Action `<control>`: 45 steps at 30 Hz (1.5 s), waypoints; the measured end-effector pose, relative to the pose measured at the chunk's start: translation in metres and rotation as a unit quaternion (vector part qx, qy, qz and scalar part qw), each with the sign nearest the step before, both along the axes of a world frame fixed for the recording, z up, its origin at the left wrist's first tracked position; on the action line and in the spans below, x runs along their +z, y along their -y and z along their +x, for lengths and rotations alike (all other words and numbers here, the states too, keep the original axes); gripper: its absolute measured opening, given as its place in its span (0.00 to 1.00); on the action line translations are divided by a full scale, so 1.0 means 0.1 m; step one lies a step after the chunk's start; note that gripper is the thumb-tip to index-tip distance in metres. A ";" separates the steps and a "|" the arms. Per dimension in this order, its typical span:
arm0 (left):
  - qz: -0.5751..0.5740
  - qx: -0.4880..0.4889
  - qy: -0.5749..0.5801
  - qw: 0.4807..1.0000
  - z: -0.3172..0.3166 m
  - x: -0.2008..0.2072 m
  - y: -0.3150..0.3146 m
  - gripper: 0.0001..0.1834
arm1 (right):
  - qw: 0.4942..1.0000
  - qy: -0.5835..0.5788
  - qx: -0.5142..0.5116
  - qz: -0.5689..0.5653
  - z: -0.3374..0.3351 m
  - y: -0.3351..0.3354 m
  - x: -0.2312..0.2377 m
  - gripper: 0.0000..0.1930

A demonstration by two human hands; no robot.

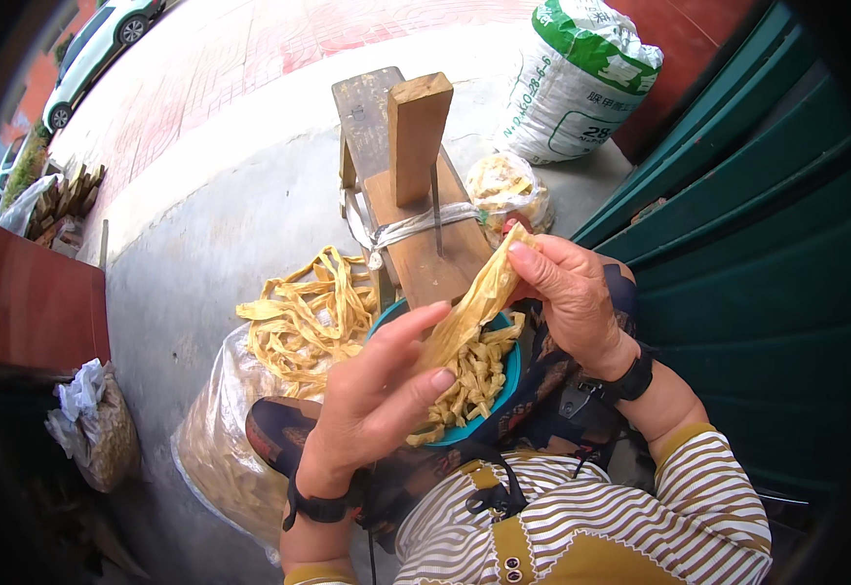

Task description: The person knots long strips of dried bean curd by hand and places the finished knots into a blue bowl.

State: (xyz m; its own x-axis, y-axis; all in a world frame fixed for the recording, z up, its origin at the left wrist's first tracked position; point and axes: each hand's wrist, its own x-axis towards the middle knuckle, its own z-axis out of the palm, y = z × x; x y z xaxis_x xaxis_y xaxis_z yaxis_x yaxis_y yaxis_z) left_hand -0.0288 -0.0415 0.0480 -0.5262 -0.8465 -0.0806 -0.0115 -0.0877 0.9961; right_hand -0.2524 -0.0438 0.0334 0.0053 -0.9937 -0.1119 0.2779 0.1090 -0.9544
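Pinches a yellow strip (479, 300) by its upper end in the right hand (574, 300), above a teal basin (512, 375) of short yellow pieces (477, 378); holds the left hand (367, 405) wide near the lower end, hiding any contact.

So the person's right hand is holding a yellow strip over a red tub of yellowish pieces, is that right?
Not quite: the tub is blue-green, not red, as the head view shows. The right hand does hold a yellow strip over its yellowish pieces.
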 end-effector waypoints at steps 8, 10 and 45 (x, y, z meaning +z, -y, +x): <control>-0.002 -0.094 0.010 0.996 0.28 -0.28 -0.04 0.17 | 0.999 0.004 0.007 -0.052 0.19 -0.40 0.24 0.15; 0.061 -0.066 0.009 0.996 0.17 -0.38 -0.03 0.25 | 0.991 -0.072 0.062 -0.099 0.25 -0.57 0.23 0.14; -0.132 0.091 0.040 0.986 -0.10 -0.36 -0.31 0.12 | 0.989 -0.128 0.062 -0.050 0.44 -0.61 -0.29 0.13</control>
State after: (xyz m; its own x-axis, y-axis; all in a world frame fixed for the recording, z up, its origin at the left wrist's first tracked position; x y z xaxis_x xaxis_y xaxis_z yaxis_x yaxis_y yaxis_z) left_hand -0.0386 -0.0102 0.0118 -0.3639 -0.9237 0.1200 -0.0992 0.1665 0.9810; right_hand -0.2087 0.0170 0.0040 0.1122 -0.9933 -0.0273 0.0172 0.0294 -0.9994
